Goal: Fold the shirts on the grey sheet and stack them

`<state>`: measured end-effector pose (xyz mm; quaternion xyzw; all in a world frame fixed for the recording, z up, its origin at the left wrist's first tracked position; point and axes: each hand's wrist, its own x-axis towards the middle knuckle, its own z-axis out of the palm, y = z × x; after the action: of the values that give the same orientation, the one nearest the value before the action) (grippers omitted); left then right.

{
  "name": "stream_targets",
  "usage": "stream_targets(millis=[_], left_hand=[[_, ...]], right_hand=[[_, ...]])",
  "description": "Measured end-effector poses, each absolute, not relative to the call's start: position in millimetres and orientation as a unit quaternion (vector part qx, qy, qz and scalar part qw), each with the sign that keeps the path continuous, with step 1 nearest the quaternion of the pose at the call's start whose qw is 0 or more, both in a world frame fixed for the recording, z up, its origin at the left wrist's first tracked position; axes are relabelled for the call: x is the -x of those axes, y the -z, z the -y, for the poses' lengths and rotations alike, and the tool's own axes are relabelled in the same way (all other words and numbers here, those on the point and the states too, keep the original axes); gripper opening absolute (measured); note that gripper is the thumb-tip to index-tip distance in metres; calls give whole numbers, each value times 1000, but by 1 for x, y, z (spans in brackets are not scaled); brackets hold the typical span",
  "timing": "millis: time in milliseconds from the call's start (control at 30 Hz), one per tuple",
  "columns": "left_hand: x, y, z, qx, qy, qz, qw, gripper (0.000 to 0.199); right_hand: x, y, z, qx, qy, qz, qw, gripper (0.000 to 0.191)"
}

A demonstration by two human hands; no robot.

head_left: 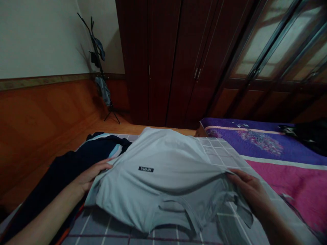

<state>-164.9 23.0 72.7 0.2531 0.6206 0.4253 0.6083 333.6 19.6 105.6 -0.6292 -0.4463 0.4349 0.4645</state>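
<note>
A pale grey T-shirt [166, 153] is spread out in front of me, its neck opening toward me and a small black label printed on the chest. My left hand [95, 173] pinches its edge near the left sleeve. On the other side, my right hand [246, 185] grips the shirt close to the right sleeve, and the cloth sags between the two hands. Beneath it lies a grey checked sheet [120, 231]. Dark navy clothing [58, 173] with light blue and white stripes lies to the left, partly behind my left forearm.
To the right stands a bed with a purple and pink cover [288, 170], dark clothing [311, 134] on it. A dark red wardrobe [163, 61] fills the back. A coat stand [98, 58] with hanging items is in the far left corner.
</note>
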Motion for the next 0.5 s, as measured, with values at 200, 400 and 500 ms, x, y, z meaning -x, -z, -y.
stream_targets(millis=[200,400,500], left_hand=[[174,-29,15,-324,-361,-639,597,50],[192,-72,42,-328,-370,-647,580,48],[214,-54,70,-313,-376,-666,563,49]], right_hand=[[-352,-51,-9,646,-431,511,370,38],[-370,-74,7,673,-398,520,344,40],[-374,-71,21,672,-414,532,308,37]])
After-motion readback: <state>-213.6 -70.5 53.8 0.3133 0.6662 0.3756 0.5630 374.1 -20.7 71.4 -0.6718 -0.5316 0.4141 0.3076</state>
